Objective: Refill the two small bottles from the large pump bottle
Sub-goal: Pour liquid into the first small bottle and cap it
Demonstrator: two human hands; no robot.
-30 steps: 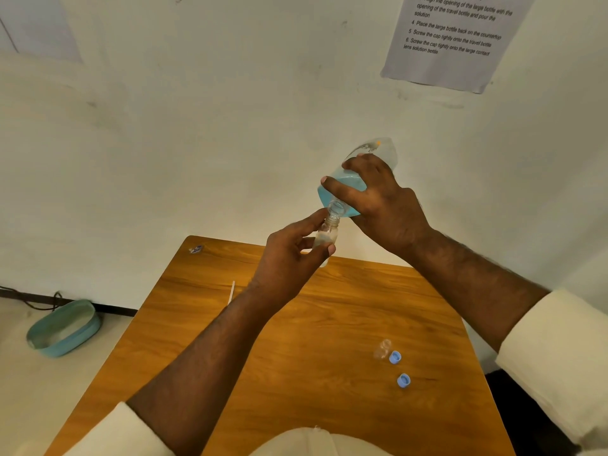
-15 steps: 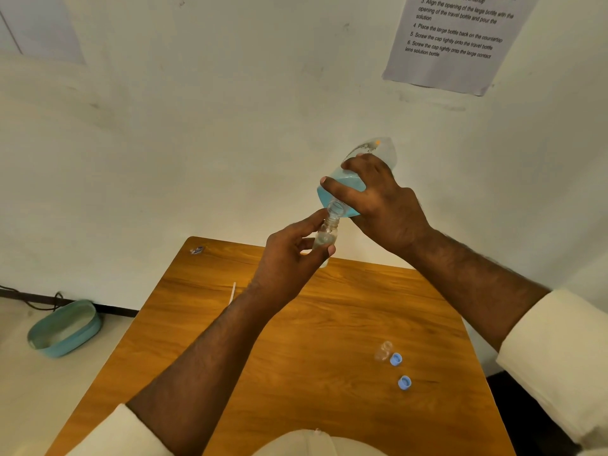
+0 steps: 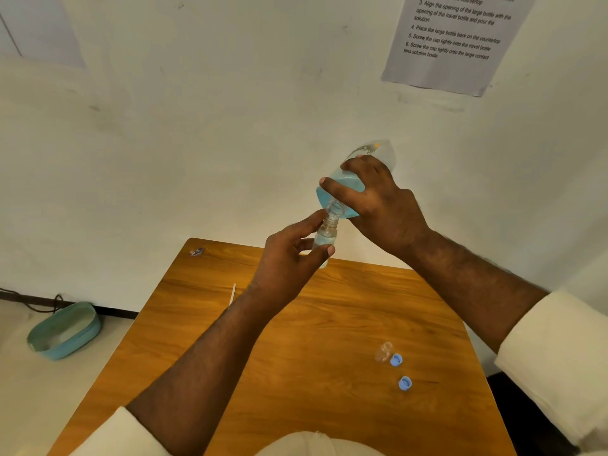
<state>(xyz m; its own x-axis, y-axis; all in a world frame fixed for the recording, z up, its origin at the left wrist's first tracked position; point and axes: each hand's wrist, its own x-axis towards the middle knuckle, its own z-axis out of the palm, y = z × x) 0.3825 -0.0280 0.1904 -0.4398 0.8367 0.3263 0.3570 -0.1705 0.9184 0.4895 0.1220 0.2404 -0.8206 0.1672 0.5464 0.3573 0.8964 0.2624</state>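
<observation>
Item one: large bottle (image 3: 342,189), clear, holding blue liquid. We find it gripped in the right hand (image 3: 381,205), fingers curled round its body, tipped neck-down above the far edge of the table (image 3: 296,340).

Item two: small bottle (image 3: 325,236), clear, upright. We find it pinched between the thumb and fingers of the left hand (image 3: 289,261), its mouth directly under the large bottle's neck; whether the two mouths touch we cannot tell.

Item three: second small bottle (image 3: 383,352), clear, on the table at the right, just beside a blue cap (image 3: 396,360).

Item four: second blue cap (image 3: 405,383), near the first, nearer to us.

Item five: thin white stick (image 3: 233,293), on the table behind the left forearm.

Item six: teal basin (image 3: 64,330), on the floor to the left.

Item seven: printed instruction sheet (image 3: 454,41), on the wall.
</observation>
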